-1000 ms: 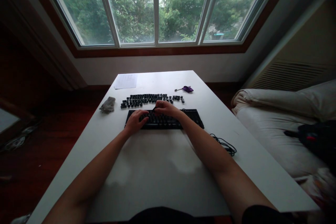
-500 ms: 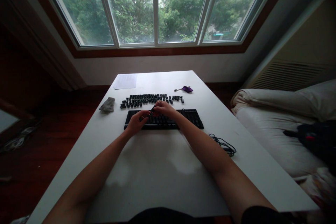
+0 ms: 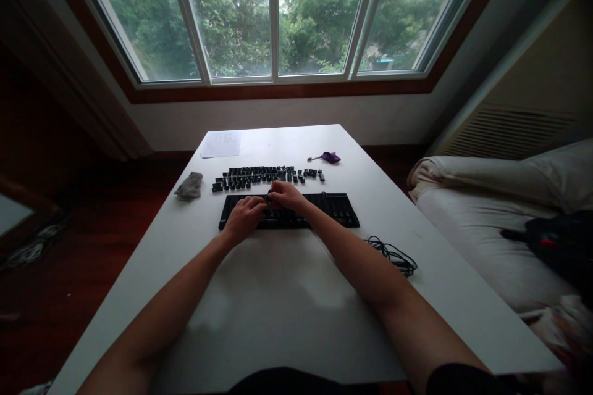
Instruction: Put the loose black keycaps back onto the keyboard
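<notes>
Mid-frame: left hand has rolled further palm-down, reaching a touch rightward over the keyboard; its thumb, spread clear a second ago, now mostly hidden. Right hand slightly lower and further left, fingers closer to the left's.

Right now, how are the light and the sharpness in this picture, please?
Head view: daylight from the window brightens the far end of the table, with pale, soft reflections nearer; head view, picture left: the floor is very dark; head view, centre: keyboard too dim for reading letters.
</notes>
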The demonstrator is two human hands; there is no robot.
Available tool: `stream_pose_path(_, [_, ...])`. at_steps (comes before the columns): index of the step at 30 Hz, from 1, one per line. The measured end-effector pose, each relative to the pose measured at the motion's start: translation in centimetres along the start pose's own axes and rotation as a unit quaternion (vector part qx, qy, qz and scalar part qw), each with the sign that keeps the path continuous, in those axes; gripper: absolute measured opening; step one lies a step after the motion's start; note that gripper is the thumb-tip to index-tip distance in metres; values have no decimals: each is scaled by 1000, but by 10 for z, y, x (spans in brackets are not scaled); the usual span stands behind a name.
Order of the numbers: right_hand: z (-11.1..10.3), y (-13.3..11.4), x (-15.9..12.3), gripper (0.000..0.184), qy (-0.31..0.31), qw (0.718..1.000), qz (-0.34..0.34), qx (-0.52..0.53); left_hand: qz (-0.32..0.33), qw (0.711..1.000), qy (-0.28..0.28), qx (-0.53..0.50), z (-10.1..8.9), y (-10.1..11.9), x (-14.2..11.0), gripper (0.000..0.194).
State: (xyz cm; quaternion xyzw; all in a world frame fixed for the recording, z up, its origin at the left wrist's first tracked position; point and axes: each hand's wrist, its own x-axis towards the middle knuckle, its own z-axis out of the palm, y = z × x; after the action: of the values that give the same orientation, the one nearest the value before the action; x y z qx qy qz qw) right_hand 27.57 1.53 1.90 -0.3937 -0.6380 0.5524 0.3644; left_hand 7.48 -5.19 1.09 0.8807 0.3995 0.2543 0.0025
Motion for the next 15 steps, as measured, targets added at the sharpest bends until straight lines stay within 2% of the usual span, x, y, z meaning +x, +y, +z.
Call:
stream_pose_path(3, [2,-1,1,14,21,1000,-4,-2,-8,999,26,-26,-1,3,0,22])
stream_pose_path(8, [4,2,-1,14,30,999,21,23,-88,977,102,-163,-6,5,5,17])
stream_pose_path(11, [4,9,-1,14,11,999,16,44,-121,969,118,-179,-5,-7,9,17])
stream_pose_path(15, [2,15,1,14,16,998,14,65,-178,967,108,-147,1,-38,17,18])
